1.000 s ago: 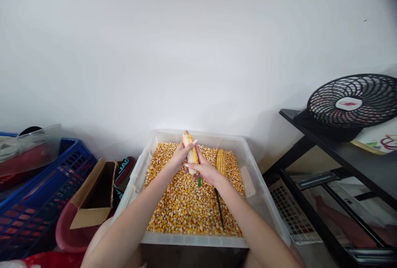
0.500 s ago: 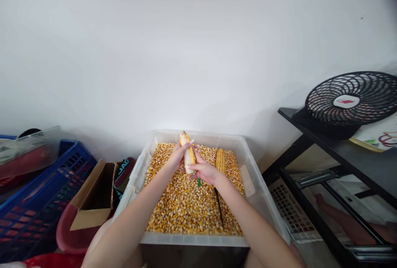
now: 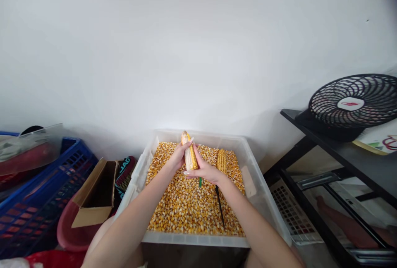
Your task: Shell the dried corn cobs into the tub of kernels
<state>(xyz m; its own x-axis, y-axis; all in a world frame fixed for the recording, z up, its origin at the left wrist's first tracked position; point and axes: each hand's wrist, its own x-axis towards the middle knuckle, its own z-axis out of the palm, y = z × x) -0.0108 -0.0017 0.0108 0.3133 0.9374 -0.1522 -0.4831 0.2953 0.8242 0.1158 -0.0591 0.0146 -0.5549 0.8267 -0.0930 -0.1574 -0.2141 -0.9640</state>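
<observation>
A partly stripped corn cob (image 3: 190,158) is held tilted above a clear plastic bin (image 3: 198,240). Pale bare cob faces me, and yellow kernel rows remain along its right side and lower end. My left hand (image 3: 179,155) wraps its upper left side, thumb across the front. My right hand (image 3: 204,171) supports the lower right side; its thumb lies at the bottom end and its fingers run behind the cob. Loose corn kernels (image 3: 186,214) fill much of the bin. Another corn cob (image 3: 221,160), covered in kernels, rests on them just beyond my right wrist.
A thin black tool (image 3: 220,208) and a small green piece (image 3: 200,182) lie on the kernels. Left stand a blue crate (image 3: 46,193), a cardboard box (image 3: 96,193) and a red basin (image 3: 70,235). Right, a black fan (image 3: 350,102) sits on a dark shelf (image 3: 338,152).
My right thumb has slid down from the front of the cob to its lower end. The left hand keeps its hold, and the view has shifted slightly.
</observation>
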